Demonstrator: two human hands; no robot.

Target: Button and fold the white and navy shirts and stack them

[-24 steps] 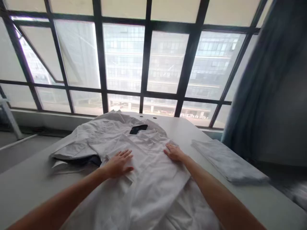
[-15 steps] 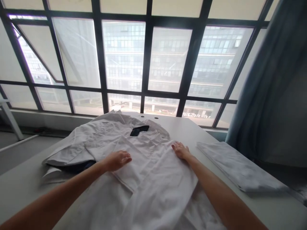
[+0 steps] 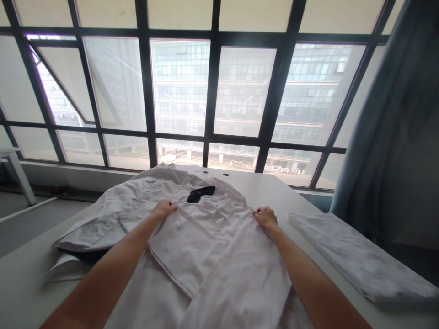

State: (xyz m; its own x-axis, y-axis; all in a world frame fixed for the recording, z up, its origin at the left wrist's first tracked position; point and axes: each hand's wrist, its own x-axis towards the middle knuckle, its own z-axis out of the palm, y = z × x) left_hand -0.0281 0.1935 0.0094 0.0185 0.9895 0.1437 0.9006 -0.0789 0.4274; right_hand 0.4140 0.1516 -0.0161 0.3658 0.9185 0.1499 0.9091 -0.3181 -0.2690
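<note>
A white collared shirt lies spread in front of me, its collar toward the window and its sleeves crossed over the front. My left hand pinches the cloth at the shirt's left shoulder. At the opposite shoulder, my right hand grips the edge with curled fingers. Beneath and to the left, more white garments lie in a loose pile. A dark piece of fabric shows just behind the collar.
The white table reaches toward a large framed window. A folded white cloth lies at the right. A blue-grey curtain hangs on the right, and a white table leg stands at the far left.
My left hand has moved from lying over the shirt front up to its left shoulder and closed on the cloth. My right hand's fingers have curled from flat to gripping the right shoulder.
</note>
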